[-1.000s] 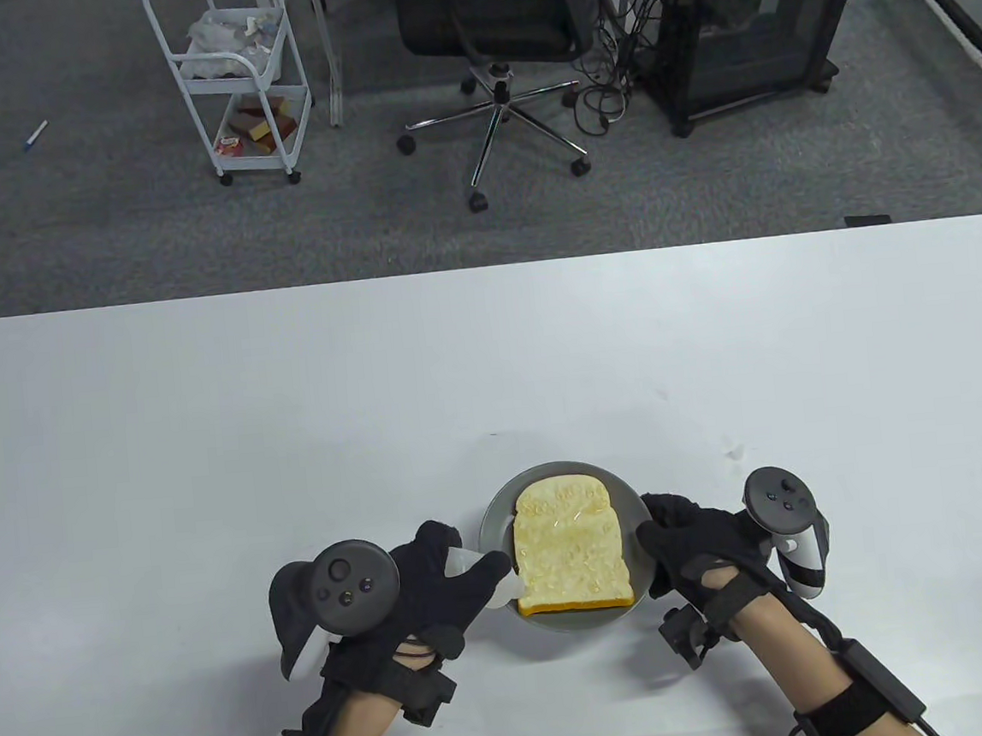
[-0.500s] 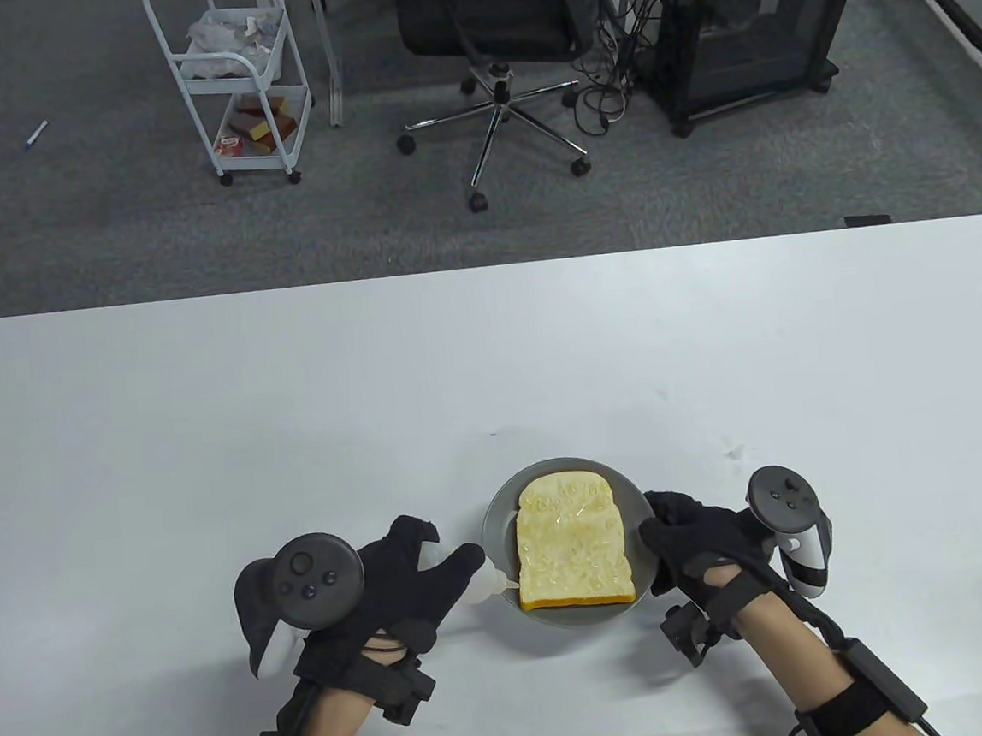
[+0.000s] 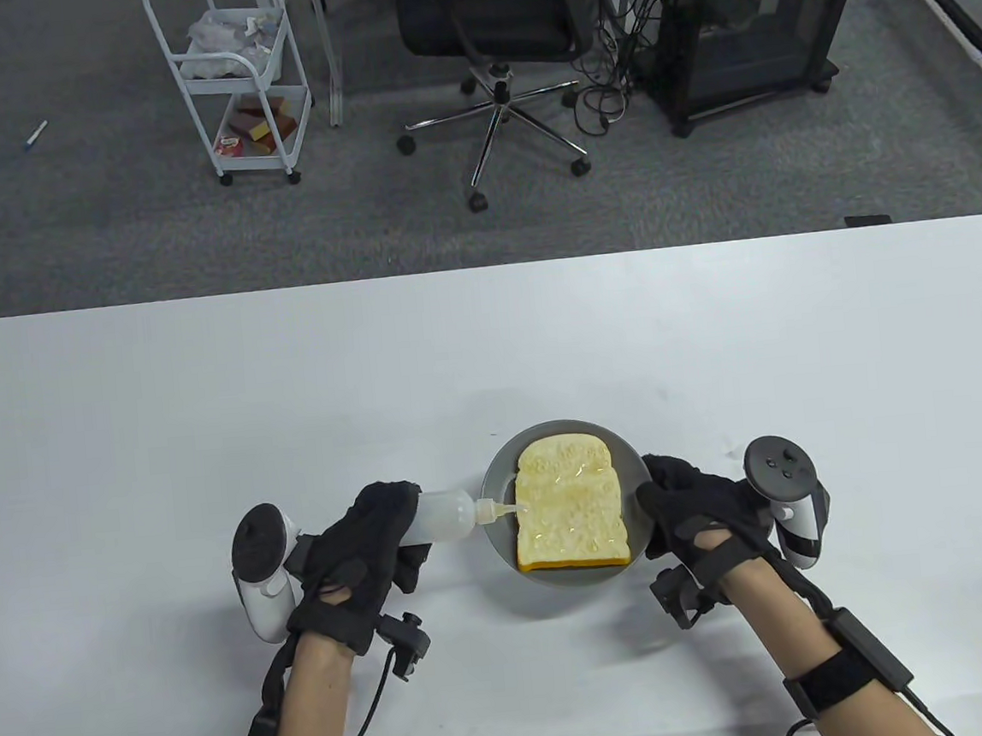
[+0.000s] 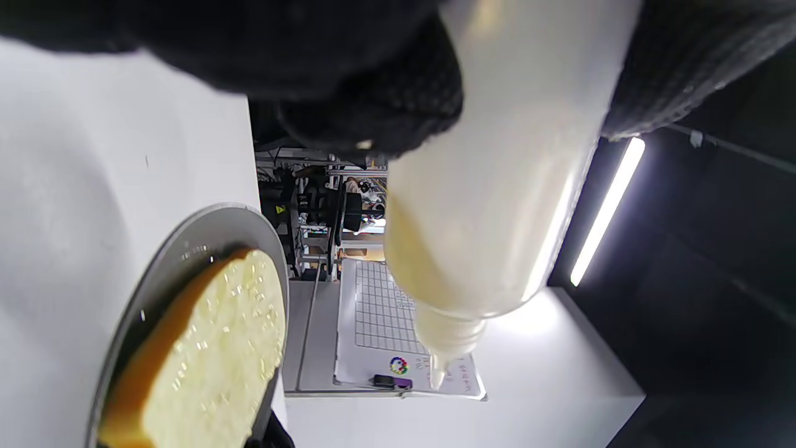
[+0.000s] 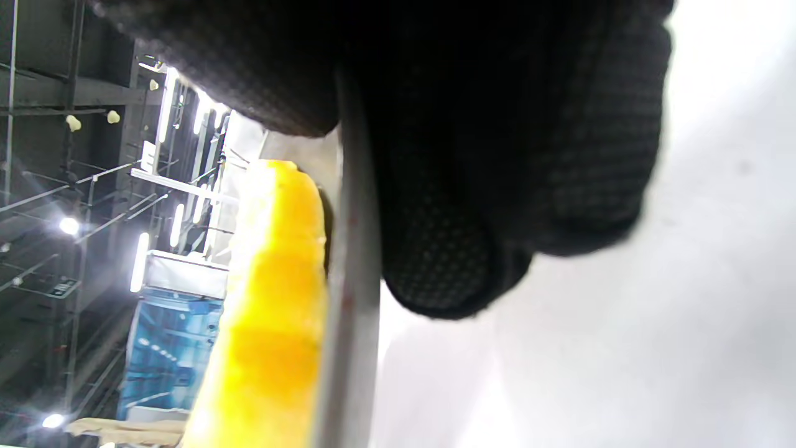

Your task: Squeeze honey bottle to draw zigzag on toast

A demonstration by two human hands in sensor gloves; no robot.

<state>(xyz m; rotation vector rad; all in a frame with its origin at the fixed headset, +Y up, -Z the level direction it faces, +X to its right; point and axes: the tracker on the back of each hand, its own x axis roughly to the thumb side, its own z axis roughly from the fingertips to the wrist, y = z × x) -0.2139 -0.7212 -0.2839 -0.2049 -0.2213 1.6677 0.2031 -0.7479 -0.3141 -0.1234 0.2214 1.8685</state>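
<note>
Honey bottle (image 3: 442, 516) in left hand (image 3: 360, 541) points at toast (image 3: 569, 503).

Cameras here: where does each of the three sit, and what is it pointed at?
Table view: above, looking down at the plate of toast; both gloved forearms show, left hand holding the honey bottle, right hand at the rim.
Left wrist view: tipped sideways; gloved fingers around the bottle.
Right wrist view: close up; fingers against the plate edge.
All three share the plate and toast.

Grey carpet floor (image 3: 103, 247); black office chair (image 3: 499, 15); white trolley (image 3: 229, 73); black cabinet (image 3: 756, 14).
</note>
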